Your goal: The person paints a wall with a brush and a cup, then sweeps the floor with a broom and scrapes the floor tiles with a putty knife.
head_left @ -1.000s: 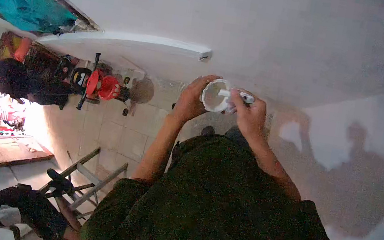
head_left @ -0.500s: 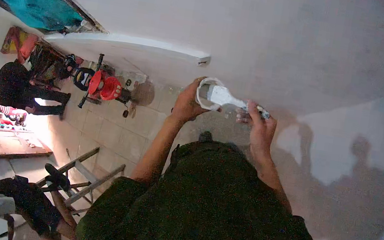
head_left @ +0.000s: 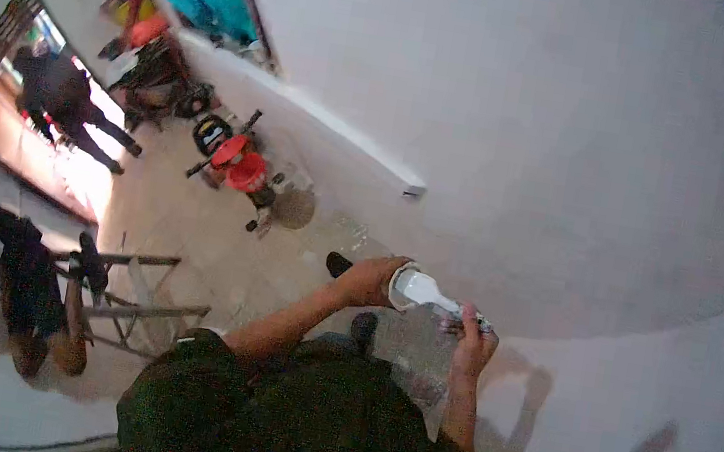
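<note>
My left hand is closed around a white round container, its open top facing the camera. In my right hand is the handle of a brush covered in white. The brush's wide white end lies at the mouth of the container. Both hands are in front of my dark shirt, close to the pale wall.
A pale wall fills the upper right, with a white ledge along it. At left are a red ride-on toy, a wooden ladder, a crouching person and another person near the bright doorway.
The view has tilted and swung, so the hands appear lower. My right hand has drawn back from the container along the brush handle. The person near the doorway has shifted.
</note>
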Demonstrator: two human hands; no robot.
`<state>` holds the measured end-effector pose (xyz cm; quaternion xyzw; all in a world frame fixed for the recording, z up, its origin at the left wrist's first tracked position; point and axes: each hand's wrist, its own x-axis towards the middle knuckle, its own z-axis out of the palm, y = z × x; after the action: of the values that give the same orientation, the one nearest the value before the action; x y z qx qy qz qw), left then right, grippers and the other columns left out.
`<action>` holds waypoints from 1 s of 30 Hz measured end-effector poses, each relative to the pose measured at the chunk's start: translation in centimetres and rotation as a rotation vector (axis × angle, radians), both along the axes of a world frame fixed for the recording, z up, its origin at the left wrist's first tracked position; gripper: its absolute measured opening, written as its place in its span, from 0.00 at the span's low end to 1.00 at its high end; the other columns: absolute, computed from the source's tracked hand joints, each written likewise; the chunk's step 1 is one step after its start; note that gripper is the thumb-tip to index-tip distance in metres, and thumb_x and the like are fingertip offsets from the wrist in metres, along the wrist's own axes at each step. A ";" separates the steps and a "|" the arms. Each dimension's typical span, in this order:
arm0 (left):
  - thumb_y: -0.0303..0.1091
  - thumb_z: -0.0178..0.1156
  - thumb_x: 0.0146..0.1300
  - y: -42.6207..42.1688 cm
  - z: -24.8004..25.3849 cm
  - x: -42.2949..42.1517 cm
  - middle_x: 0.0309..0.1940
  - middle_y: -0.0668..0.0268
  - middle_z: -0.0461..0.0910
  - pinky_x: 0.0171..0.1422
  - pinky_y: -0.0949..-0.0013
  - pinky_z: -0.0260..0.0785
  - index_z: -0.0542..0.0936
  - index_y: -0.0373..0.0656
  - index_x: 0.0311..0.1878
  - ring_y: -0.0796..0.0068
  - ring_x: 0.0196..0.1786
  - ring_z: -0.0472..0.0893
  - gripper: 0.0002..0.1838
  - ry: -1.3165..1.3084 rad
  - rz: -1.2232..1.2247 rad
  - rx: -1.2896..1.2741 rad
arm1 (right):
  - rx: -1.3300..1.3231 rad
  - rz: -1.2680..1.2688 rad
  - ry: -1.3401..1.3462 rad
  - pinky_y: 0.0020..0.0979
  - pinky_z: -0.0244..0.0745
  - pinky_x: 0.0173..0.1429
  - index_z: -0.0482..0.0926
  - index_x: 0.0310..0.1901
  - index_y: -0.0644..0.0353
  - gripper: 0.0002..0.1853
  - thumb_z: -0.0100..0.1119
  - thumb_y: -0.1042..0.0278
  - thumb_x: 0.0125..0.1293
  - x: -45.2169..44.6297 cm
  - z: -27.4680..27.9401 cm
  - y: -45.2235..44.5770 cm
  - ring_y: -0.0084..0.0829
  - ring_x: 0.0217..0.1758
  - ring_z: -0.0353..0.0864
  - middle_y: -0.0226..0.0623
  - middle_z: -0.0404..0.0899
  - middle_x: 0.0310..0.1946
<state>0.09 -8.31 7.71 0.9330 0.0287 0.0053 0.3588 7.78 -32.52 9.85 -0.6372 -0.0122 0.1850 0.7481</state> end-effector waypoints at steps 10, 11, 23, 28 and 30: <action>0.49 0.79 0.49 3.6 1.1 -5.3 0.60 0.51 0.77 0.62 0.53 0.73 0.64 0.44 0.69 0.48 0.62 0.78 0.48 -0.078 0.294 -0.108 | -0.169 0.205 -0.371 0.30 0.77 0.31 0.83 0.39 0.68 0.11 0.62 0.65 0.71 0.6 3.7 3.9 0.24 0.25 0.80 0.35 0.83 0.26; 0.49 0.78 0.49 4.4 0.9 -6.2 0.60 0.51 0.77 0.63 0.53 0.73 0.64 0.44 0.69 0.49 0.62 0.78 0.47 -0.160 0.308 -0.076 | -0.241 0.161 -0.395 0.29 0.75 0.32 0.83 0.34 0.64 0.12 0.63 0.63 0.70 0.3 3.9 4.7 0.22 0.25 0.78 0.31 0.82 0.25; 0.50 0.78 0.48 21.9 -1.8 -9.7 0.62 0.52 0.76 0.67 0.52 0.70 0.67 0.43 0.68 0.50 0.64 0.77 0.47 -0.257 0.524 -0.311 | -0.227 0.211 -0.467 0.30 0.79 0.36 0.84 0.44 0.67 0.14 0.62 0.61 0.71 4.0 5.6 20.8 0.25 0.30 0.83 0.35 0.85 0.28; 0.52 0.78 0.49 31.4 -7.7 -11.1 0.60 0.49 0.77 0.65 0.51 0.71 0.68 0.37 0.68 0.48 0.63 0.77 0.48 -0.228 0.479 -0.307 | -0.498 0.275 -0.948 0.33 0.81 0.44 0.84 0.48 0.66 0.15 0.62 0.61 0.71 7.4 14.4 29.6 0.30 0.35 0.87 0.39 0.87 0.34; 0.52 0.78 0.49 32.6 -8.1 -10.7 0.59 0.48 0.77 0.65 0.51 0.71 0.68 0.37 0.68 0.47 0.63 0.77 0.47 -0.182 0.448 -0.347 | -0.677 0.218 -1.254 0.36 0.82 0.48 0.84 0.49 0.63 0.14 0.64 0.62 0.69 9.7 18.6 33.3 0.37 0.42 0.88 0.43 0.87 0.39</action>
<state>-10.64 24.28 -0.40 0.8240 0.2021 0.1628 0.5037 17.50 0.82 28.47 -0.8156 -0.4449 -0.1481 0.3391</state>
